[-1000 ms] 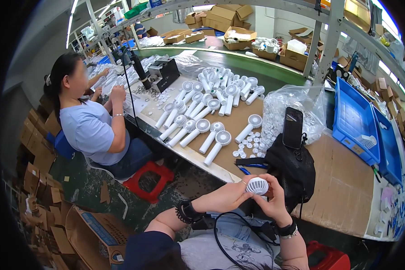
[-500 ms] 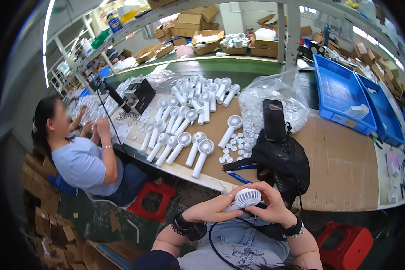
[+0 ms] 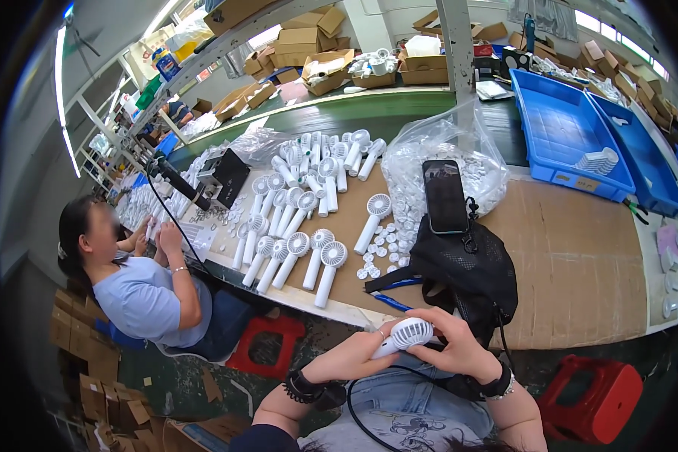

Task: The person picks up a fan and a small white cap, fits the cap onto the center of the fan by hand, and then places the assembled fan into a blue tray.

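A white handheld fan is held in front of my body, just off the table's near edge. My left hand is closed around its handle, which is mostly hidden by the fingers. Against the round, slatted head, my right hand grips from the right with its thumb and fingers. On the table ahead, several similar white fans lie in rows, handles toward me. Small white round caps are scattered beside a clear plastic bag full of such parts.
A black mesh backpack with a phone on top rests at the table's edge. Blue trays stand at the right. A co-worker sits at the left near a red stool; another red stool is at my right.
The view has shifted and tilted slightly. Both hands keep hold of the fan, whose slatted head has turned a little. The co-worker's hands have lowered slightly.
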Motion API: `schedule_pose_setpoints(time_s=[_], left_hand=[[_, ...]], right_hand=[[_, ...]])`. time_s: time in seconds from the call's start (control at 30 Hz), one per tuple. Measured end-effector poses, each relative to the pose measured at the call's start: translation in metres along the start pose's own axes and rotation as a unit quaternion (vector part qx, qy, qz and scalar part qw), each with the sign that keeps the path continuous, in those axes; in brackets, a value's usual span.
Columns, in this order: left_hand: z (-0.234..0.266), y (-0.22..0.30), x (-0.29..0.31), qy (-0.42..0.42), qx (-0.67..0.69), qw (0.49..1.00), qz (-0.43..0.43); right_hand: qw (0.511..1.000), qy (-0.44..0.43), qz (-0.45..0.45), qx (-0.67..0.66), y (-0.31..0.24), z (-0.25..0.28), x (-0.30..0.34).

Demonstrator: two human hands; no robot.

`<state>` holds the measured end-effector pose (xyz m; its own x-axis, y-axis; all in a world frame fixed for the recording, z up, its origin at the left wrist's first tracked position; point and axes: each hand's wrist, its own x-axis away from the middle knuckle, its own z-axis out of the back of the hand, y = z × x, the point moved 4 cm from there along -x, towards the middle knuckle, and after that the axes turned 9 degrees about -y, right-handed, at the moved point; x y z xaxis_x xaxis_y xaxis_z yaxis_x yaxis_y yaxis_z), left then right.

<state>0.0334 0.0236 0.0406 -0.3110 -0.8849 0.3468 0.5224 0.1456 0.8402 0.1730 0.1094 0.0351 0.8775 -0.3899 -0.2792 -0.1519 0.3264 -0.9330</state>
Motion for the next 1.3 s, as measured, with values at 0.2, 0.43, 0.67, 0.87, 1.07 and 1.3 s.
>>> schedule_pose_setpoints(time_s=[0.2, 0.43, 0.67, 0.87, 1.07, 1.3], left_hand=[[-0.004, -0.006, -0.006, 0.022, -0.042, 0.999, -0.008], [-0.008, -0.027, 0.0, 0.048, -0.092, 0.995, 0.007], [-0.014, -0.023, 0.003, 0.095, -0.062, 0.988, -0.106], [-0.018, -0.026, 0.008, 0.077, -0.083, 0.984, -0.137], [-0.015, -0.022, 0.017, 0.077, -0.096, 0.98, -0.156], [-0.02, -0.02, 0.02, 0.095, -0.119, 0.978, -0.14]], right_hand=[[0.999, 0.011, 0.006, 0.032, 0.006, 0.0, 0.0], [0.999, 0.025, -0.015, 0.035, 0.026, -0.02, -0.002], [0.999, 0.018, -0.045, -0.007, 0.019, -0.021, 0.012], [0.999, -0.004, -0.036, 0.014, 0.016, -0.022, 0.011], [0.998, -0.004, -0.066, 0.021, 0.006, -0.026, 0.01], [0.999, 0.002, -0.031, 0.04, 0.006, -0.027, 0.015]])
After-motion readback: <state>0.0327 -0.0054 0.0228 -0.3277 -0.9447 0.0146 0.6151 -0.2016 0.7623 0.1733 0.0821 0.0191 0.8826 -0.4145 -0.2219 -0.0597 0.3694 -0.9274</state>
